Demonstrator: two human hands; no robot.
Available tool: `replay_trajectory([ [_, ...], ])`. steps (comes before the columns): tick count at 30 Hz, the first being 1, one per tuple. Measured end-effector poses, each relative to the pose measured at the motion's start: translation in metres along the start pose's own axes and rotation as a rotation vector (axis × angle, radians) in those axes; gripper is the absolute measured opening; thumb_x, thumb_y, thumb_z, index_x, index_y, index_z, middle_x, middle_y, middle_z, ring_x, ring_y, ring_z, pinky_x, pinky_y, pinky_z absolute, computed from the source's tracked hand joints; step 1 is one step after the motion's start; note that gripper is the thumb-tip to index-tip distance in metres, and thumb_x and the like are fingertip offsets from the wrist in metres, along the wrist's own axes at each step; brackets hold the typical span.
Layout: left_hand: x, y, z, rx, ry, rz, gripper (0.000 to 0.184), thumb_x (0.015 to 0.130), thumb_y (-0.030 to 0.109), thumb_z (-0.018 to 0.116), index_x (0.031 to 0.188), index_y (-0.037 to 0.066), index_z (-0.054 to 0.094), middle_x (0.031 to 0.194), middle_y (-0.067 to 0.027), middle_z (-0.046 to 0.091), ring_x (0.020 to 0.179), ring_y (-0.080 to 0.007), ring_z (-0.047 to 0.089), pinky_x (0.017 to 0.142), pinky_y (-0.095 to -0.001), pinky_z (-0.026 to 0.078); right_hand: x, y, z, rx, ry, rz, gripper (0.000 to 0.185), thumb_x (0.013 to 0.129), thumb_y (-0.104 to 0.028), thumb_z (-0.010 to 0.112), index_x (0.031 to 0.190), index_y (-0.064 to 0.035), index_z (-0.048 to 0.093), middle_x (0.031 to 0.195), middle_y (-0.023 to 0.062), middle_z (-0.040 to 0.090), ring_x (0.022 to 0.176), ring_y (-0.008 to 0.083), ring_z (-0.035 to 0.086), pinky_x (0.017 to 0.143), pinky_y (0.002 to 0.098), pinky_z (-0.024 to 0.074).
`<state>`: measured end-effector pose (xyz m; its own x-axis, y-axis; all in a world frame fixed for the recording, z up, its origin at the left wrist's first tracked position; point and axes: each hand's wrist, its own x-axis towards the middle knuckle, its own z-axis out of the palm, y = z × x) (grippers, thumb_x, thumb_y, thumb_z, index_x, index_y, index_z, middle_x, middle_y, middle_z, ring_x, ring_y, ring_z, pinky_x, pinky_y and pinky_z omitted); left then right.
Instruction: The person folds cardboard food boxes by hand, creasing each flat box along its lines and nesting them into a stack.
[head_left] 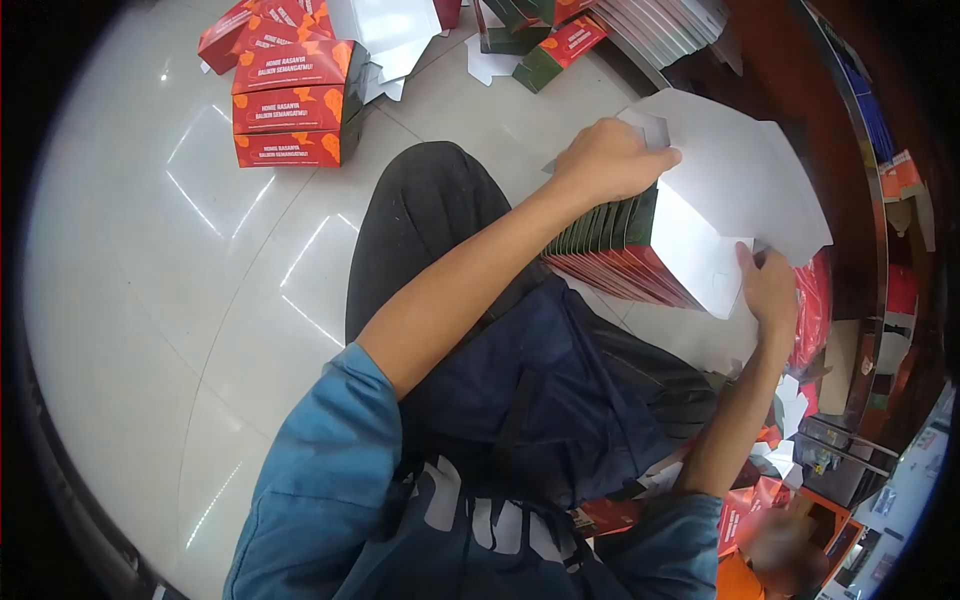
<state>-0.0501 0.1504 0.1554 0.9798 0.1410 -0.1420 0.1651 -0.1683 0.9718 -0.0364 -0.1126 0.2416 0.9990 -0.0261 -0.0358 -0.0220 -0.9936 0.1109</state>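
Note:
In front of my crossed legs stands a nested stack of open cardboard boxes (610, 270), red and green outside. The nearest one, an open cardboard box (700, 225), shows its white inside, with a wide white flap (760, 165) spread out on the far side. My left hand (612, 160) is closed on this box's upper left corner, thumb over a small side flap and the other fingers partly hidden. At the lower right corner, my right hand (768, 285) pinches the white wall, thumb on the inside.
Red printed boxes (290, 110) are piled on the tiled floor (150, 300) ahead to the left. More flat-stacked cartons (660, 30) lie at the top. A dark wooden shelf (860, 250) runs along the right. Another person in orange (745, 578) is at the lower right.

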Motion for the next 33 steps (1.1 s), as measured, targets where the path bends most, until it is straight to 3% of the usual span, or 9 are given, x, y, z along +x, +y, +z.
replay_trajectory([
  [5, 0.002, -0.013, 0.007, -0.279, -0.040, -0.065, 0.048, 0.078, 0.049, 0.072, 0.071, 0.002, 0.068, 0.076, -0.0122, 0.069, 0.073, -0.0235, 0.066, 0.071, -0.0352, 0.050, -0.043, -0.076, -0.041, 0.219, 0.116, -0.133, 0.048, 0.095, -0.043, 0.056, 0.099, 0.0041, 0.066, 0.091, 0.0245, 0.069, 0.088, 0.0353, 0.069, 0.078, 0.0419, 0.0510],
  [11, -0.001, -0.040, 0.017, -0.337, -0.045, 0.104, 0.063, 0.081, 0.048, 0.073, 0.108, -0.008, 0.060, 0.100, -0.0160, 0.064, 0.087, -0.0186, 0.061, 0.076, -0.0305, 0.050, -0.061, -0.117, 0.025, 0.553, -0.136, -0.444, 0.053, 0.099, -0.043, 0.050, 0.123, 0.0025, 0.060, 0.122, 0.0283, 0.060, 0.117, 0.0409, 0.057, 0.098, 0.0414, 0.0434],
  [17, -0.002, -0.037, 0.027, -0.438, -0.079, 0.096, 0.044, 0.097, 0.037, 0.049, 0.110, -0.003, 0.061, 0.108, -0.0142, 0.062, 0.102, -0.0216, 0.057, 0.092, -0.0332, 0.044, -0.027, -0.107, 0.031, 0.526, -0.063, -0.332, 0.055, 0.099, -0.047, 0.046, 0.120, 0.0019, 0.062, 0.109, 0.0301, 0.064, 0.107, 0.0438, 0.061, 0.092, 0.0450, 0.0471],
  [21, 0.005, -0.056, 0.047, -0.605, 0.017, -0.007, 0.041, 0.096, 0.034, 0.044, 0.109, -0.003, 0.059, 0.104, -0.0142, 0.060, 0.096, -0.0232, 0.057, 0.089, -0.0329, 0.044, -0.015, -0.150, -0.024, 0.222, 0.146, -0.191, 0.040, 0.092, -0.038, 0.060, 0.090, 0.0013, 0.065, 0.085, 0.0245, 0.067, 0.087, 0.0404, 0.066, 0.077, 0.0467, 0.0500],
  [23, -0.002, -0.053, 0.047, -0.650, 0.022, -0.114, 0.041, 0.096, 0.034, 0.044, 0.107, -0.004, 0.057, 0.099, -0.0150, 0.062, 0.096, -0.0239, 0.059, 0.090, -0.0332, 0.043, 0.010, -0.199, -0.023, 0.451, 0.419, -0.557, 0.029, 0.090, -0.027, 0.065, 0.085, 0.0020, 0.063, 0.069, 0.0172, 0.063, 0.067, 0.0334, 0.065, 0.063, 0.0399, 0.0494],
  [26, -0.003, -0.063, 0.056, -0.826, -0.081, -0.227, 0.037, 0.096, 0.031, 0.044, 0.108, -0.002, 0.056, 0.096, -0.0096, 0.059, 0.091, -0.0171, 0.056, 0.086, -0.0301, 0.044, 0.085, -0.286, 0.000, 0.254, 0.555, -0.778, 0.034, 0.086, -0.022, 0.064, 0.116, -0.0072, 0.060, 0.114, 0.0186, 0.062, 0.110, 0.0339, 0.059, 0.102, 0.0488, 0.0416],
  [29, -0.024, -0.029, 0.032, -0.859, -0.006, -0.254, 0.035, 0.096, 0.029, 0.044, 0.110, -0.001, 0.054, 0.094, -0.0066, 0.058, 0.087, -0.0133, 0.053, 0.081, -0.0263, 0.044, 0.154, -0.328, 0.043, -0.059, 0.781, -0.827, 0.033, 0.085, -0.019, 0.065, 0.116, -0.0082, 0.064, 0.103, 0.0146, 0.067, 0.104, 0.0348, 0.063, 0.108, 0.0649, 0.0267],
  [31, -0.009, -0.045, 0.031, -0.871, -0.017, -0.238, 0.029, 0.095, 0.024, 0.048, 0.110, 0.000, 0.053, 0.092, -0.0054, 0.057, 0.082, -0.0125, 0.054, 0.076, -0.0260, 0.045, 0.144, -0.338, 0.020, -0.243, 0.226, -0.742, 0.034, 0.085, -0.018, 0.065, 0.117, -0.0082, 0.064, 0.098, 0.0121, 0.070, 0.100, 0.0346, 0.066, 0.108, 0.0716, 0.0197],
  [33, 0.002, -0.055, 0.034, -0.855, 0.105, -0.170, 0.021, 0.094, 0.017, 0.053, 0.107, 0.001, 0.053, 0.090, -0.0043, 0.057, 0.078, -0.0114, 0.054, 0.070, -0.0253, 0.046, 0.138, -0.331, 0.007, 0.080, 0.351, -0.812, 0.033, 0.085, -0.015, 0.063, 0.118, -0.0099, 0.066, 0.094, 0.0159, 0.071, 0.095, 0.0373, 0.067, 0.105, 0.0560, 0.0366],
])
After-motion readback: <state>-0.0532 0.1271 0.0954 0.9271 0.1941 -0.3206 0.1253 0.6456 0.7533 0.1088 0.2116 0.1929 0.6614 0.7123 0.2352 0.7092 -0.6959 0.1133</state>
